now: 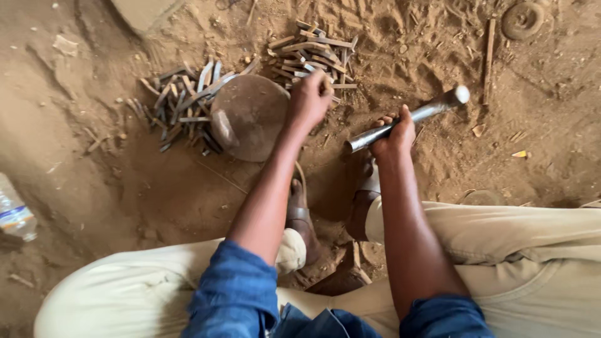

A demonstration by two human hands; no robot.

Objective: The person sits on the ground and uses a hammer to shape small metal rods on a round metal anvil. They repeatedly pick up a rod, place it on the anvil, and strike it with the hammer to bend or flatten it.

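My left hand [309, 99] reaches forward with its fingers closed at the near edge of a pile of short metal strips [310, 53]; whether it grips one I cannot tell. It hovers just right of a round, rust-brown metal block [249, 116] set in the sandy ground. My right hand [395, 134] is wrapped around a shiny steel rod [432, 109], which slants up to the right, its bright end pointing away. A second heap of metal strips [181, 100] lies left of the block.
A plastic bottle [14, 216] lies at the left edge. A rusty ring [521, 20] and a thin stick [489, 59] rest at the top right. My feet in sandals [302, 219] sit between my knees on the sand.
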